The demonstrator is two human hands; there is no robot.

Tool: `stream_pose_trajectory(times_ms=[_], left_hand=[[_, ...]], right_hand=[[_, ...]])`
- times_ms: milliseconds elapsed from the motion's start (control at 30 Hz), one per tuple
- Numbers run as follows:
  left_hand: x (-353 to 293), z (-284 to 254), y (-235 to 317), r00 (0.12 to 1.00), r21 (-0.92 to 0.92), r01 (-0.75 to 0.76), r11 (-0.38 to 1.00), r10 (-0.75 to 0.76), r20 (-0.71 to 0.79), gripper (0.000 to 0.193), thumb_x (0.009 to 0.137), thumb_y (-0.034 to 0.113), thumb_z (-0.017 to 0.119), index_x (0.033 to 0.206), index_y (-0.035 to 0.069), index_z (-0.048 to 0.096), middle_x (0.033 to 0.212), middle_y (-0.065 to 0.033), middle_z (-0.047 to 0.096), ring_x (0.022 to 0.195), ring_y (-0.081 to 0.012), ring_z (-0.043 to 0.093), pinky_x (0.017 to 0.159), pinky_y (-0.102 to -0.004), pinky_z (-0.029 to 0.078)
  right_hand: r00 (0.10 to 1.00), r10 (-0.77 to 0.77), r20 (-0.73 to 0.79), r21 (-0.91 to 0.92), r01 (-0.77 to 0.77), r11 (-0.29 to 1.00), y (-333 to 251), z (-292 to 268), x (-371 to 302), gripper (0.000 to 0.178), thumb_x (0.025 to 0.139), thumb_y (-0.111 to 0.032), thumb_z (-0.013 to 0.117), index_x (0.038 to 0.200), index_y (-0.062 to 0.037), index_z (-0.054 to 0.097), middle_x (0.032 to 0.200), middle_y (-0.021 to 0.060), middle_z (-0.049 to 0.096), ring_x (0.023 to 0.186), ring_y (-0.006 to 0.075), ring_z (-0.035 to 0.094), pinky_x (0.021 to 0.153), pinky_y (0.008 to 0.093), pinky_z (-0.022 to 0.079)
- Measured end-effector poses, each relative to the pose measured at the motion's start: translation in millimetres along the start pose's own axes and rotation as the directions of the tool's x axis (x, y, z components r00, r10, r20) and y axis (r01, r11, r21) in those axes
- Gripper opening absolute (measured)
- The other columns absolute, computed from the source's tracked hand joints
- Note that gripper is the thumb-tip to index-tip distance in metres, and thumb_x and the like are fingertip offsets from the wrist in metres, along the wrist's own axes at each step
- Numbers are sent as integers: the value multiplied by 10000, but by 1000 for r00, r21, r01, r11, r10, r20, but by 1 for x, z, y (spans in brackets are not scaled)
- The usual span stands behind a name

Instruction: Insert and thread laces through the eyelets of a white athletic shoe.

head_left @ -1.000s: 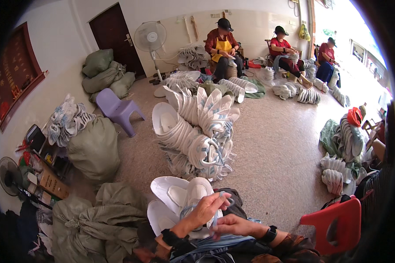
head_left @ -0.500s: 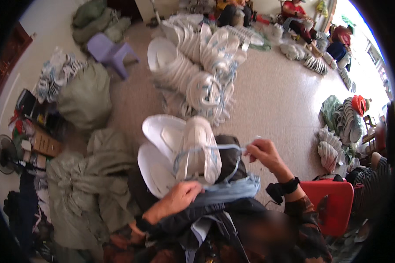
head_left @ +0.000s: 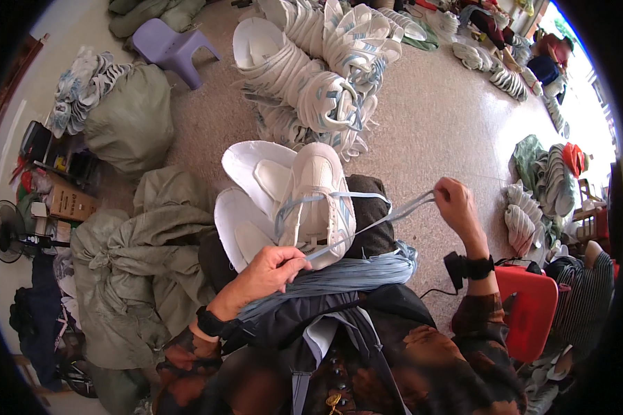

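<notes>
A white shoe upper (head_left: 317, 168) with pale blue trim rests on my lap, toe pointing away. A light blue shoelace (head_left: 381, 220) runs through eyelets at its opening and stretches off to the right. My right hand (head_left: 458, 211) is raised beside the shoe upper, fingers closed on the lace. At the near end of the shoe upper, my left hand (head_left: 273, 270) pinches another stretch of the lace. More white uppers (head_left: 246, 169) lie fanned out under the left side of this one. Across my lap, just nearer, spreads a bundle of blue laces (head_left: 353, 271).
Ahead on the floor stand stacked shoe uppers (head_left: 311, 90). Grey-green sacks (head_left: 152, 256) and a purple chair (head_left: 173, 52) are at left, with a fan (head_left: 5, 232). To the right are a red stool (head_left: 533, 311) and more uppers (head_left: 522, 214). Other people sit far right.
My right hand has moved outward to the right and up, drawing the lace out longer. My left hand stays near the shoe upper's near end. The view has tilted down somewhat.
</notes>
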State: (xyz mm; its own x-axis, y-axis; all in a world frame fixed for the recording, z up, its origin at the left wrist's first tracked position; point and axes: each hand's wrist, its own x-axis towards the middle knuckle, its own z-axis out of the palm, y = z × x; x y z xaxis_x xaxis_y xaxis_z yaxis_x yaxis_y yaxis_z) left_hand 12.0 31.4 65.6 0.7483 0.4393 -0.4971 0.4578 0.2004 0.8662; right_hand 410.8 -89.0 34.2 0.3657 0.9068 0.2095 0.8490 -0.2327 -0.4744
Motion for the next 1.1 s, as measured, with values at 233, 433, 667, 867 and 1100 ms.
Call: stream_pose_trajectory(times_ms=[233,433,667,867,1100], left_hand=[[46,21,26,953,334,-265,905,299,-55,202,993,142,572,969,-34,667,690,-28,590,628,-68,508,565,-282,434],[49,5,33,946,245,-279,928,310,-97,195,992,130,573,943,-20,687,673,15,563,634,-46,482,561,-259,419],[46,0,20,911,381,-292,877,377,-169,173,979,117,590,973,-29,684,731,-51,655,675,-106,581,616,-294,468],[52,9,29,858,496,-340,799,479,-184,160,947,131,594,945,-15,659,841,-227,663,771,-418,642,660,-443,493],[37,-2,40,889,504,-223,834,386,-244,146,937,119,608,944,-20,651,830,-220,658,773,-409,647,662,-435,498]], right_hand=[[794,-226,564,785,-431,445,-118,33,-9,259,965,-43,577,1214,20,614,1011,51,675,814,112,665,740,266,566],[872,-134,471,755,-320,573,-99,37,-1,109,957,-109,648,956,-1,666,792,-18,598,732,50,569,641,237,495],[973,-173,152,104,159,982,-54,60,-1,165,833,-11,625,995,-9,658,812,138,644,662,257,637,623,341,513],[906,-267,329,752,-80,654,-151,56,0,195,891,5,621,1080,-6,665,853,93,659,708,155,644,628,294,506],[919,-333,211,610,142,779,-145,54,9,125,859,-17,637,977,1,672,865,166,678,765,317,681,663,374,524]])
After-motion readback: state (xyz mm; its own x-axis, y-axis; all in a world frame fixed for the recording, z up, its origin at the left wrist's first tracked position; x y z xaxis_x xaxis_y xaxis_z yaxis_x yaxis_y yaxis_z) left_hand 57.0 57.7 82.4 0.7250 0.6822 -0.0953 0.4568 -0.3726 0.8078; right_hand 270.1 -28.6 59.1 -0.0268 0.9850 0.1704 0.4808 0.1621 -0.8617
